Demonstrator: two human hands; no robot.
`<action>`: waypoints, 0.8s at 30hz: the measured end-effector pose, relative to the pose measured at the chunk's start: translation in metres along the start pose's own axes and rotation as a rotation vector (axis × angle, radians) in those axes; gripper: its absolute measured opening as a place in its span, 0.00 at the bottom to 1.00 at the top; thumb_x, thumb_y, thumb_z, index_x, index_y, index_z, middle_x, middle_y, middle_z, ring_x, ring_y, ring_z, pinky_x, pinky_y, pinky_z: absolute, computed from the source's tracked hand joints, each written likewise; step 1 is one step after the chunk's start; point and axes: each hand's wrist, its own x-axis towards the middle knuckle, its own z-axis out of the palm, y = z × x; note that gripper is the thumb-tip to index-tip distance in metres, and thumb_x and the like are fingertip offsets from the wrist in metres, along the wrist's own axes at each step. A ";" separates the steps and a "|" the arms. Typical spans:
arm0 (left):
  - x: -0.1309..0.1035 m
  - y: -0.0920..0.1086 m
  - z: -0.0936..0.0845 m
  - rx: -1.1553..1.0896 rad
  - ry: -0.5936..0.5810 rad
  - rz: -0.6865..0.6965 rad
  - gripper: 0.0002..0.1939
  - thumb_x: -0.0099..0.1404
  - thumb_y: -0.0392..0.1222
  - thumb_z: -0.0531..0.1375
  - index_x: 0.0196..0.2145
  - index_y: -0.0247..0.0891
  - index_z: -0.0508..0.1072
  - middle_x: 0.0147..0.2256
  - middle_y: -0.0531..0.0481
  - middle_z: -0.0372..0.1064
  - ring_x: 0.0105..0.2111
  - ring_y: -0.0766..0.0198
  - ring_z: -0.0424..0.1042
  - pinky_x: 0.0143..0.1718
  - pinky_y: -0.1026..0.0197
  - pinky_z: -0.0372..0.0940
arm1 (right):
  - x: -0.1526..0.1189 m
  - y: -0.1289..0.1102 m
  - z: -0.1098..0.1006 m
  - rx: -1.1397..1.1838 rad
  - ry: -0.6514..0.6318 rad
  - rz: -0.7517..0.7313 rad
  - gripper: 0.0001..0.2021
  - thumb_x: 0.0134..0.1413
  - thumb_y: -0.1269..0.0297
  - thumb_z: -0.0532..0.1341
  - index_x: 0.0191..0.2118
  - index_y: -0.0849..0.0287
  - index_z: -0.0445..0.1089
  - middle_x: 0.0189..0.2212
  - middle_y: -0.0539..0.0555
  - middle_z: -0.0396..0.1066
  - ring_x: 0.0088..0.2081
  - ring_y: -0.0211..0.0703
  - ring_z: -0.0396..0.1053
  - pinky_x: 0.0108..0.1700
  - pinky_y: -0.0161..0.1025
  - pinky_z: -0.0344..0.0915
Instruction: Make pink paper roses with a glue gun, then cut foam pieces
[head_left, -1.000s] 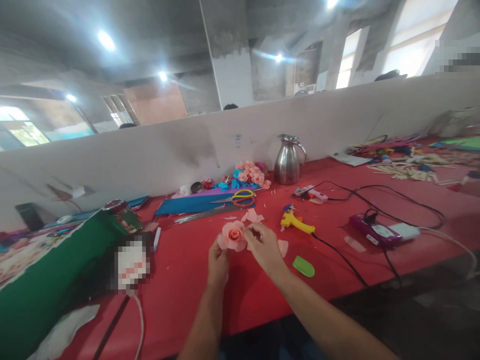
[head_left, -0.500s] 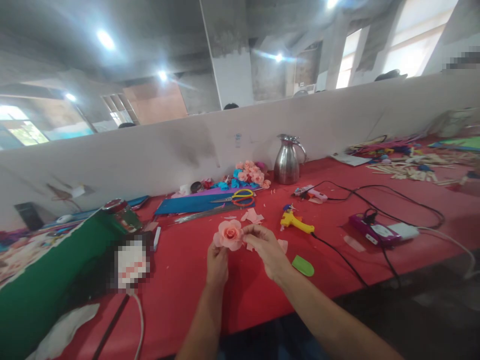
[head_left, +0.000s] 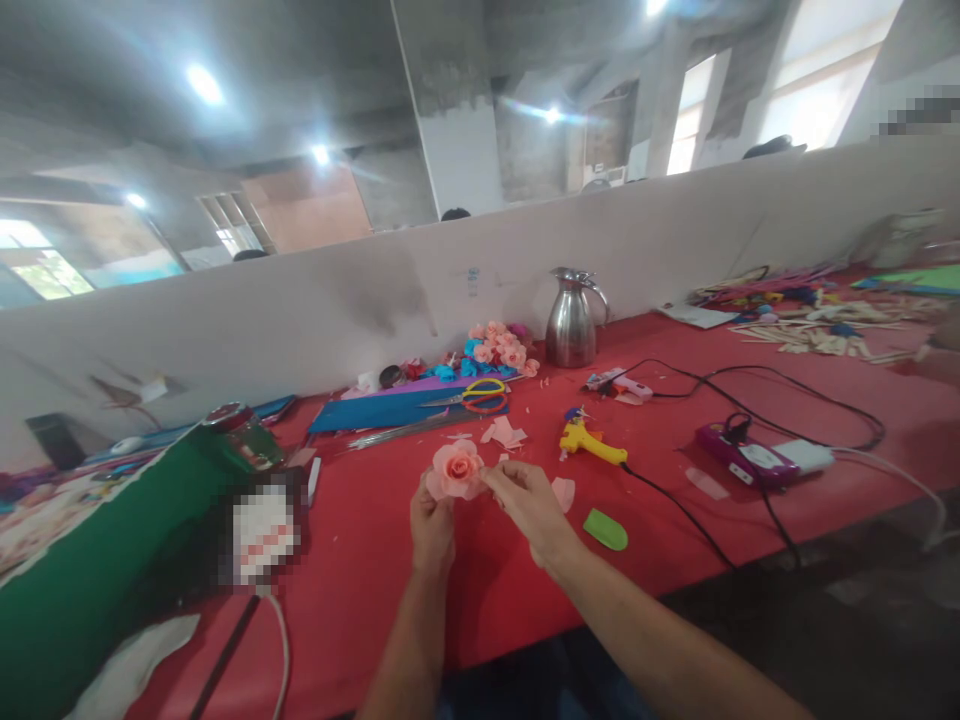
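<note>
The left hand (head_left: 433, 525) is closed under a pink flower (head_left: 457, 468), fingers gathered just below the bloom; whether they grip a stem cannot be told, since the hand hides it. The right hand (head_left: 532, 505) pinches narrowly at the flower's right-hand edge, thumb and forefinger meeting on an outer petal. The flower is held up between the two hands, over the near part of the red counter (head_left: 360, 600), its open face toward the wearer

It looks like thin crepe paper, so it should be very light, soft and easily creased or torn, with little slip. The firm place to hold is probably the gathered base; petals call for only a light fingertip pinch at the rim

Beyond the hands lie pink scraps (head_left: 504, 433), with another pink piece (head_left: 562, 493) just beside the right hand and a green piece (head_left: 606, 530) near its wrist. Farther out are a yellow glue gun (head_left: 592, 443), scissors (head_left: 484, 396) partly on a blue sheet (head_left: 367, 411), a heap of pink flowers (head_left: 499, 345) and a steel jug (head_left: 571, 330)

Compared with a second ago, the flower sits slightly farther left, and the right fingertips have drawn back from over its petals to its edge
</note>
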 end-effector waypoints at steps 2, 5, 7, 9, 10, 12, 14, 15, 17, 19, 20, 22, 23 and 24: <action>0.000 0.000 -0.001 0.013 0.010 0.014 0.15 0.46 0.30 0.59 0.34 0.36 0.74 0.34 0.50 0.73 0.34 0.64 0.69 0.39 0.63 0.63 | -0.001 -0.001 0.002 -0.014 0.009 0.009 0.14 0.44 0.58 0.58 0.16 0.58 0.58 0.14 0.43 0.50 0.19 0.32 0.46 0.23 0.34 0.42; 0.000 0.002 0.000 0.021 0.020 0.004 0.12 0.45 0.31 0.60 0.32 0.36 0.74 0.32 0.51 0.72 0.32 0.64 0.68 0.38 0.64 0.62 | -0.002 -0.003 0.004 0.008 0.006 0.009 0.11 0.43 0.60 0.57 0.17 0.58 0.60 0.13 0.43 0.53 0.19 0.33 0.47 0.23 0.34 0.43; -0.001 0.003 0.000 0.016 0.021 0.002 0.11 0.45 0.32 0.60 0.30 0.36 0.73 0.30 0.52 0.71 0.31 0.65 0.68 0.38 0.64 0.62 | -0.002 -0.004 0.005 0.026 0.013 0.016 0.10 0.41 0.61 0.58 0.16 0.58 0.61 0.13 0.43 0.53 0.20 0.33 0.47 0.23 0.34 0.43; -0.001 0.003 0.000 0.009 0.013 0.007 0.11 0.46 0.31 0.60 0.30 0.36 0.73 0.30 0.53 0.70 0.31 0.65 0.67 0.38 0.64 0.61 | -0.003 -0.005 0.006 0.041 0.023 0.037 0.09 0.39 0.62 0.59 0.16 0.58 0.61 0.13 0.43 0.53 0.20 0.33 0.47 0.23 0.34 0.44; -0.001 0.002 0.000 0.007 0.009 0.009 0.11 0.46 0.31 0.59 0.30 0.37 0.73 0.30 0.53 0.70 0.32 0.66 0.67 0.38 0.64 0.61 | -0.003 -0.006 0.006 0.050 0.022 0.049 0.08 0.38 0.62 0.59 0.17 0.58 0.62 0.14 0.43 0.54 0.20 0.33 0.47 0.23 0.34 0.44; 0.000 0.001 -0.001 0.000 0.004 0.004 0.12 0.45 0.31 0.59 0.31 0.37 0.73 0.31 0.54 0.70 0.31 0.66 0.67 0.39 0.65 0.61 | -0.003 -0.006 0.006 0.067 0.019 0.068 0.07 0.38 0.62 0.59 0.18 0.58 0.63 0.15 0.44 0.56 0.20 0.33 0.48 0.24 0.34 0.45; 0.000 0.001 -0.001 -0.004 0.015 -0.004 0.13 0.45 0.31 0.60 0.31 0.37 0.73 0.31 0.54 0.71 0.31 0.67 0.67 0.38 0.65 0.61 | -0.004 -0.007 0.006 0.078 0.022 0.080 0.07 0.37 0.63 0.59 0.18 0.58 0.64 0.15 0.44 0.56 0.20 0.33 0.48 0.24 0.35 0.45; 0.000 0.002 0.000 -0.006 0.022 -0.007 0.13 0.44 0.31 0.60 0.31 0.37 0.73 0.31 0.54 0.71 0.31 0.67 0.67 0.38 0.65 0.61 | -0.004 -0.007 0.006 0.081 0.022 0.085 0.07 0.37 0.63 0.59 0.18 0.58 0.64 0.15 0.43 0.55 0.20 0.33 0.48 0.24 0.35 0.44; -0.001 0.005 0.002 -0.008 0.024 -0.025 0.11 0.44 0.32 0.61 0.30 0.37 0.73 0.30 0.54 0.71 0.30 0.67 0.67 0.37 0.65 0.61 | -0.005 -0.007 0.006 0.095 0.013 0.095 0.06 0.37 0.63 0.60 0.18 0.58 0.64 0.15 0.43 0.55 0.20 0.32 0.47 0.24 0.35 0.44; -0.002 0.008 0.004 -0.026 0.013 -0.064 0.08 0.44 0.33 0.62 0.27 0.36 0.73 0.27 0.55 0.70 0.28 0.67 0.66 0.35 0.65 0.61 | -0.007 -0.007 0.005 0.119 -0.007 0.104 0.05 0.37 0.63 0.60 0.20 0.58 0.65 0.16 0.43 0.57 0.20 0.32 0.48 0.25 0.35 0.44; -0.002 0.010 0.005 -0.040 0.005 -0.092 0.07 0.44 0.34 0.62 0.26 0.36 0.72 0.25 0.55 0.70 0.27 0.68 0.65 0.33 0.66 0.61 | -0.008 -0.007 0.005 0.132 -0.017 0.106 0.04 0.36 0.63 0.60 0.21 0.58 0.66 0.17 0.44 0.58 0.20 0.33 0.49 0.25 0.35 0.45; -0.003 0.011 0.006 -0.064 -0.015 -0.145 0.06 0.42 0.34 0.63 0.23 0.36 0.72 0.23 0.55 0.68 0.25 0.68 0.64 0.31 0.66 0.60 | -0.009 -0.008 0.004 0.159 -0.025 0.100 0.04 0.36 0.64 0.60 0.22 0.58 0.67 0.17 0.44 0.59 0.21 0.33 0.49 0.25 0.35 0.45; -0.004 0.011 0.007 -0.072 -0.025 -0.163 0.05 0.42 0.33 0.63 0.22 0.35 0.72 0.21 0.55 0.68 0.24 0.68 0.64 0.30 0.67 0.60 | -0.010 -0.008 0.004 0.175 -0.022 0.090 0.04 0.36 0.64 0.60 0.22 0.58 0.66 0.17 0.44 0.59 0.21 0.33 0.50 0.25 0.35 0.45; -0.004 0.011 0.007 -0.074 -0.033 -0.174 0.05 0.42 0.33 0.63 0.22 0.35 0.71 0.20 0.55 0.68 0.23 0.68 0.63 0.29 0.67 0.60 | -0.010 -0.009 0.003 0.189 -0.015 0.076 0.05 0.36 0.63 0.60 0.22 0.58 0.66 0.17 0.44 0.58 0.21 0.33 0.50 0.25 0.35 0.45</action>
